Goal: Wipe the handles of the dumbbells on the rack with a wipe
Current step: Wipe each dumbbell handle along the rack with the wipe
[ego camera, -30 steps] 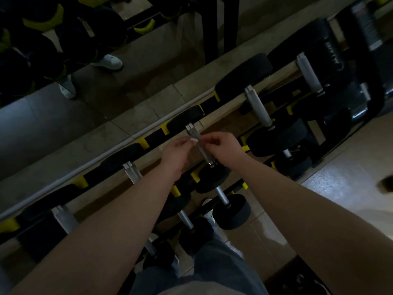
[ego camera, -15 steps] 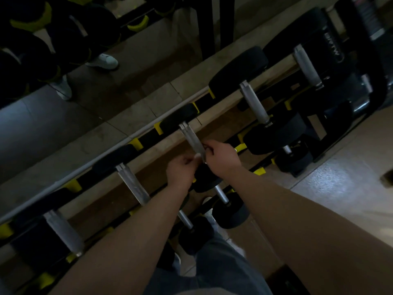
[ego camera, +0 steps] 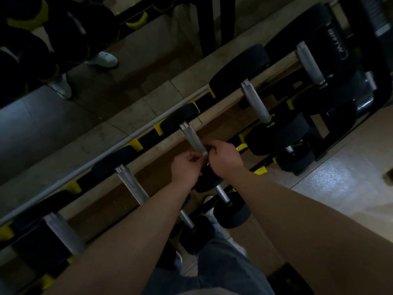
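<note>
Dumbbells with round black heads and silver metal handles [ego camera: 131, 186] lay side by side across a black metal rack with yellow cradles [ego camera: 148, 135]. The two at the left sat untouched. Both hands met at the near end of the middle dumbbell's handle [ego camera: 191, 138]. The left hand [ego camera: 186, 169] had its grip curled, pinching a small pale wipe [ego camera: 205, 153] against the bar. Touching it, the right hand [ego camera: 225, 159] wrapped its grip round the same end. Further right lay two larger dumbbells [ego camera: 256, 103], then glossy tiled floor [ego camera: 340, 188].
</note>
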